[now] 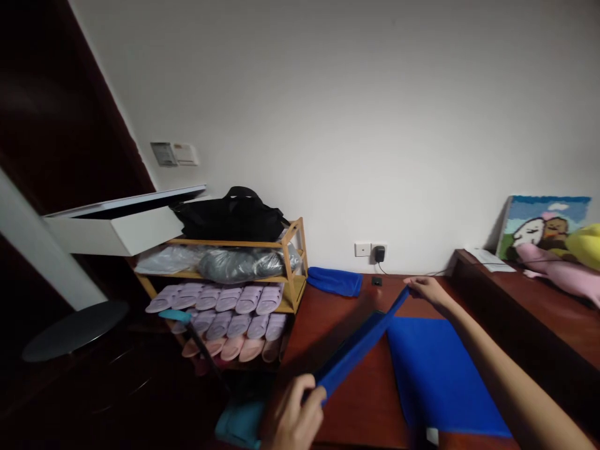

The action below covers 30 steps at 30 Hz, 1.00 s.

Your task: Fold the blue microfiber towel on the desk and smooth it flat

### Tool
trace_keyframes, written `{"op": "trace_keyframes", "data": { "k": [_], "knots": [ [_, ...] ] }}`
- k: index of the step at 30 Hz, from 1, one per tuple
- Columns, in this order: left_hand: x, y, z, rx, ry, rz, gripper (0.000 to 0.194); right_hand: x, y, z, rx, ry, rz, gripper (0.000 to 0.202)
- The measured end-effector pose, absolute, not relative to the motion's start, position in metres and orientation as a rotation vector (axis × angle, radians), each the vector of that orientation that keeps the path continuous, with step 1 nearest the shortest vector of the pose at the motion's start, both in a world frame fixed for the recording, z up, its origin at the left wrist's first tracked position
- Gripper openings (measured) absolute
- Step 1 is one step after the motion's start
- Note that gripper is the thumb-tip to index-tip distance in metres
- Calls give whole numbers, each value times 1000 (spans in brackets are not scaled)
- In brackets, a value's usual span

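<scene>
— Why was the towel taut?
— We pinched its near corner in our left hand and far corner in our right hand, lifting one edge above the table at right.

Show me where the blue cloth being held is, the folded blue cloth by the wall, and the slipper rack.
blue cloth (360, 344), head view, middle of the stretched strip.
folded blue cloth (334, 280), head view, its top face.
slipper rack (295, 259), head view, right wooden post.
</scene>
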<state>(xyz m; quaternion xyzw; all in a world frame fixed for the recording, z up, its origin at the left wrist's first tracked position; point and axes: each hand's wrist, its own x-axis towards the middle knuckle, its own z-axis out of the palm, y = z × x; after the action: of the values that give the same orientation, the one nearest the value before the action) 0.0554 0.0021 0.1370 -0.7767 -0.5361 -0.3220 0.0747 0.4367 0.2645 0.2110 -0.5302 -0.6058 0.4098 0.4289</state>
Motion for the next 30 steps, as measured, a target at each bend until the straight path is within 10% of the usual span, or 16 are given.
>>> {"op": "trace_keyframes", "data": {
  "k": [11, 30],
  "knots": [
    [56, 23, 277, -2264, -1162, -1216, 14, 518, 152, 315, -1270, -1468, 757, 51],
    [142, 47, 320, -2537, -1407, -2127, 39, 639, -43, 346, -1521, -1547, 173, 59]
  ]
}}
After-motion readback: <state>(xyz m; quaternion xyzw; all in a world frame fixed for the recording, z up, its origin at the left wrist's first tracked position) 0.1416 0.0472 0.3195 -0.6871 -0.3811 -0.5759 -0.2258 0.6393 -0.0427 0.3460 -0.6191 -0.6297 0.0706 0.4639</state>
